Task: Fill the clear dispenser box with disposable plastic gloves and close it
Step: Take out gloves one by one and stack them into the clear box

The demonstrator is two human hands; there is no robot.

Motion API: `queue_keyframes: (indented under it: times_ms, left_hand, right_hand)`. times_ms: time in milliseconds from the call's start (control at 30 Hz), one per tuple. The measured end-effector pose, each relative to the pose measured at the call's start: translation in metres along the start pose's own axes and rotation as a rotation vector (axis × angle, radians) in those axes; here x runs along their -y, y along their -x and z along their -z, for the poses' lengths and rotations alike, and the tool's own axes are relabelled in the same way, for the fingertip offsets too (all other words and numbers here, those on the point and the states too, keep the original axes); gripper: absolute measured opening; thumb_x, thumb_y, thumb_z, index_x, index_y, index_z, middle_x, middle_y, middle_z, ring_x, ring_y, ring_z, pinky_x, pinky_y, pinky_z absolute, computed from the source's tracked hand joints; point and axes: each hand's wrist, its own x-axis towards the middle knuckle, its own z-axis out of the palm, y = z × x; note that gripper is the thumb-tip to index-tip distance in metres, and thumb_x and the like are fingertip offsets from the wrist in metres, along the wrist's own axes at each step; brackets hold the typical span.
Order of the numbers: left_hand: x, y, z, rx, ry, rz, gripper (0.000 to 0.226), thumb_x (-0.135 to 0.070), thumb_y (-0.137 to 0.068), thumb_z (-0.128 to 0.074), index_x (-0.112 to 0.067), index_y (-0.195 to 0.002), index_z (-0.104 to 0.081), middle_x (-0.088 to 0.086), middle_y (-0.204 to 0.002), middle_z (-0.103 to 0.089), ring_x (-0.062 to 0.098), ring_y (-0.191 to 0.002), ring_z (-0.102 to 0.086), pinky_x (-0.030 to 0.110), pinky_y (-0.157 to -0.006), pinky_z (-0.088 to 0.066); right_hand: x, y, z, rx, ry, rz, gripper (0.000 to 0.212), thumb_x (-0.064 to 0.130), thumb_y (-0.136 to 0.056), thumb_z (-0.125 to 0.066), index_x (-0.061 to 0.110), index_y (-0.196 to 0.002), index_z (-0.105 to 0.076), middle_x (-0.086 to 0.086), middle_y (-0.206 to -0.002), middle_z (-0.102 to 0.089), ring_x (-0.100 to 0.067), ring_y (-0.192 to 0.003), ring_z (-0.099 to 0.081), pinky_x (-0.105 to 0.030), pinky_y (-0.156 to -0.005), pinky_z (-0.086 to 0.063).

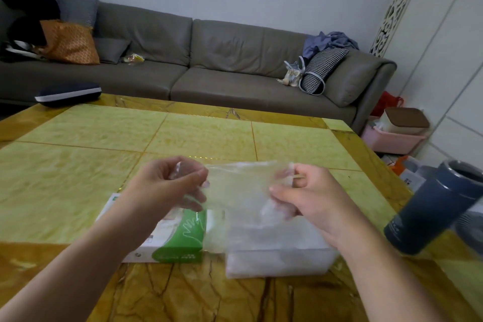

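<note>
Clear plastic glove sheet (240,188) held above the table (78,165), stretched flat between both hands, long axis running left to right across the view; its lower part hangs down toward the near table edge. Which end is cuff and which is fingers: cannot tell, film too transparent. Left hand (175,185) grips the sheet's left edge, fingers curled, thumb pinching against them. Right hand (305,198) grips the right edge the same way, fingers curled around bunched film. Directly below the sheet and the right hand, the clear dispenser box (277,256) sits on the table near its front edge, long side left to right, crumpled clear film visible inside; lid state not discernible. Touching or just beside its left side lies a white-and-green glove carton (167,240), flat, partly under the left forearm. Dark blue tumbler (431,212) stands at the right table edge, well apart from the box. Grey sofa (209,60) behind the table.
</note>
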Motion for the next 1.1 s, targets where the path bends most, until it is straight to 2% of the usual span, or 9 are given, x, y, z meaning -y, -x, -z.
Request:
queue_keyframes:
  times_ms: [67, 167, 267, 367, 633, 700, 833, 933, 1100]
  left_hand:
    - [-0.004, -0.001, -0.003, -0.014, 0.003, 0.026, 0.016, -0.014, -0.091, -0.072, -0.004, -0.103, -0.073, 0.015, -0.079, -0.075, 0.025, -0.063, -0.069, 0.028, -0.057, -0.058]
    - [-0.002, -0.005, -0.011, -0.045, -0.146, 0.004, 0.021, -0.022, -0.09, -0.076, -0.02, -0.11, -0.071, 0.007, -0.093, -0.077, 0.025, -0.078, -0.074, 0.046, -0.082, -0.06]
    - [-0.006, 0.004, -0.025, -0.257, -0.653, -0.432, 0.04, -0.031, -0.085, -0.076, -0.027, -0.121, -0.061, -0.012, -0.116, -0.06, 0.007, -0.104, -0.06, 0.028, -0.092, -0.05]
    - [-0.017, 0.012, -0.057, -0.021, -0.848, -0.724, 0.023, -0.021, -0.093, -0.064, -0.028, -0.115, -0.067, -0.017, -0.113, -0.058, 0.002, -0.101, -0.057, 0.019, -0.087, -0.05]
    - [0.036, -0.02, -0.117, 0.446, -1.206, -0.108, 0.029, -0.018, -0.101, -0.045, -0.029, -0.122, -0.063, -0.004, -0.114, -0.067, 0.017, -0.095, -0.067, 0.031, -0.075, -0.056]
    - [0.037, -0.024, -0.121, 0.494, -1.176, -0.059, 0.028, -0.018, -0.102, -0.048, -0.03, -0.124, -0.062, -0.005, -0.116, -0.067, 0.016, -0.093, -0.066, 0.027, -0.073, -0.053]
    - [0.032, -0.032, -0.126, 0.593, -1.122, -0.002, 0.024, -0.024, -0.1, -0.059, -0.032, -0.121, -0.067, -0.006, -0.113, -0.069, 0.015, -0.096, -0.068, 0.033, -0.087, -0.058]
    - [0.031, -0.032, -0.126, 0.608, -1.184, -0.017, 0.031, -0.023, -0.091, -0.069, -0.038, -0.118, -0.068, -0.01, -0.102, -0.066, 0.015, -0.09, -0.069, 0.036, -0.081, -0.06]
    - [0.03, -0.031, -0.125, 0.549, -1.34, -0.153, 0.046, -0.029, -0.082, -0.074, -0.042, -0.124, -0.06, -0.013, -0.104, -0.062, 0.015, -0.102, -0.064, 0.034, -0.079, -0.055]
  right_hand:
    - [-0.006, -0.003, 0.007, -0.076, 0.057, 0.019, 0.019, -0.001, -0.091, -0.077, 0.005, -0.108, -0.069, -0.021, -0.08, -0.074, -0.017, -0.054, -0.066, -0.03, -0.049, -0.052]
    - [-0.009, -0.007, 0.02, -0.119, 0.103, 0.025, 0.017, -0.003, -0.091, -0.076, 0.007, -0.103, -0.069, -0.009, -0.066, -0.07, -0.018, -0.05, -0.06, -0.03, -0.046, -0.047]
    - [-0.013, -0.009, 0.03, -0.109, 0.256, -0.009, 0.014, 0.003, -0.09, -0.076, 0.011, -0.099, -0.07, -0.008, -0.061, -0.07, -0.02, -0.048, -0.056, -0.033, -0.049, -0.045]
    - [-0.016, -0.009, 0.033, -0.092, 0.495, -0.016, 0.006, 0.01, -0.09, -0.072, 0.009, -0.088, -0.067, -0.006, -0.06, -0.072, -0.015, -0.044, -0.057, -0.03, -0.048, -0.047]
    - [-0.035, -0.017, 0.028, -0.082, 0.731, -0.114, 0.007, 0.004, -0.079, -0.07, 0.003, -0.074, -0.066, -0.013, -0.071, -0.076, -0.014, -0.044, -0.063, -0.029, -0.05, -0.047]
    - [-0.042, -0.021, 0.028, -0.088, 0.783, -0.109, 0.006, 0.002, -0.077, -0.063, -0.003, -0.079, -0.067, -0.02, -0.083, -0.076, -0.018, -0.048, -0.054, -0.033, -0.051, -0.042]
    - [-0.037, -0.02, 0.025, -0.055, 0.865, -0.083, 0.014, -0.001, -0.08, -0.054, 0.003, -0.069, -0.063, -0.011, -0.065, -0.063, -0.033, -0.05, -0.062, -0.032, -0.046, -0.046]
    - [-0.03, -0.014, 0.025, -0.058, 0.925, -0.064, 0.026, -0.005, -0.076, -0.047, 0.014, -0.06, -0.038, -0.004, -0.06, -0.038, -0.025, -0.043, -0.034, -0.027, -0.039, -0.024]
    - [-0.025, -0.011, 0.025, -0.06, 1.033, -0.08, 0.033, -0.007, -0.083, -0.053, 0.014, -0.061, -0.039, -0.005, -0.064, -0.039, -0.024, -0.045, -0.033, -0.026, -0.038, -0.021]
